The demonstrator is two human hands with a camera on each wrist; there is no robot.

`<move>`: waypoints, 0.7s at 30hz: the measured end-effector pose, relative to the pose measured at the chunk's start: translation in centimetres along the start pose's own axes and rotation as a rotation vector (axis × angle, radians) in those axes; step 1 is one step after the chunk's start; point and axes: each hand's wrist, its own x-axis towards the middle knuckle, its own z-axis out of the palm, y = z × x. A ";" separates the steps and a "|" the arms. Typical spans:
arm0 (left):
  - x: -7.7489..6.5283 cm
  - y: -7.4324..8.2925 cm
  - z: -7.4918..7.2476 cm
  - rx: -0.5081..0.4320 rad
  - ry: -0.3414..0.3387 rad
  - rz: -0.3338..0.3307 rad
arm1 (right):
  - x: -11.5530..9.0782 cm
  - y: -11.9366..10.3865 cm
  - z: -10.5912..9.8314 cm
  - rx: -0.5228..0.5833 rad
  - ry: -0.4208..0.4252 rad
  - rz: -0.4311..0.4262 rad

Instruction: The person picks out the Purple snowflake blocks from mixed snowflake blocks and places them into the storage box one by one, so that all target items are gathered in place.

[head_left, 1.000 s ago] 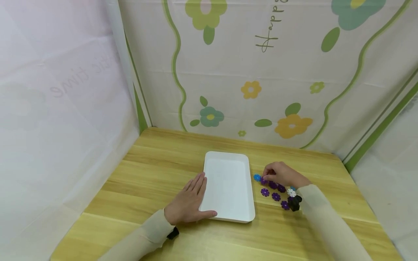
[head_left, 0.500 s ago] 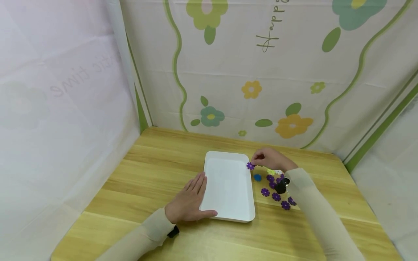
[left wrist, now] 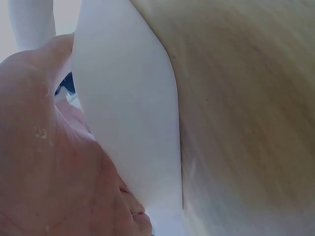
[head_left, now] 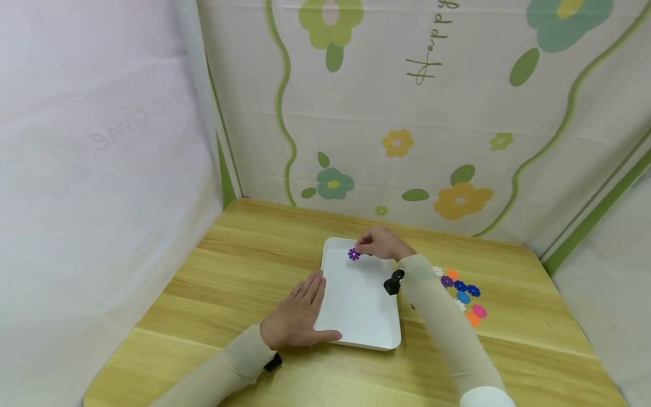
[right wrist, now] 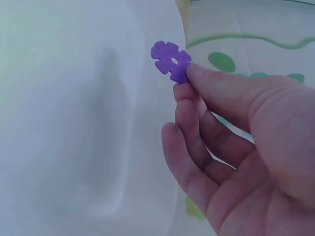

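Between thumb and fingertip my right hand (head_left: 381, 243) pinches a purple snowflake disc (head_left: 354, 254), a flat notched piece with a hole in its middle. It hangs over the far end of a white tray (head_left: 358, 305). Close up in the right wrist view, the disc (right wrist: 171, 61) is held by its edge, above the tray's pale inside. My left hand (head_left: 295, 314) rests on the tray's near left side with fingers straight and thumb along the near rim. In the left wrist view the left hand (left wrist: 64, 147) lies against the tray's outer wall (left wrist: 133, 98).
Several loose snowflake discs (head_left: 461, 296) in pink, orange, white, blue and purple lie right of the tray, partly behind the right forearm. The wooden table (head_left: 244, 254) ends at a printed flower curtain (head_left: 356, 135) at the back. Cloth also hangs on both sides.
My right hand has lifted a purple disc from the pile and carried it left over the tray's far end. The left hand stays on the tray; the head view has shifted slightly.
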 end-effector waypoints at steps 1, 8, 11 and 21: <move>0.0 0.0 0.0 0.002 0.003 0.002 | 0.3 -0.2 0.4 0.019 0.009 0.008; -0.2 0.2 0.1 0.026 0.012 0.003 | 1.9 -0.8 3.8 0.114 0.125 0.092; -0.3 0.2 0.1 0.031 0.016 0.006 | 2.5 -0.8 5.0 0.137 0.171 0.132; -0.2 0.0 -0.1 0.010 0.024 0.011 | 3.4 -1.2 6.6 0.157 0.253 0.189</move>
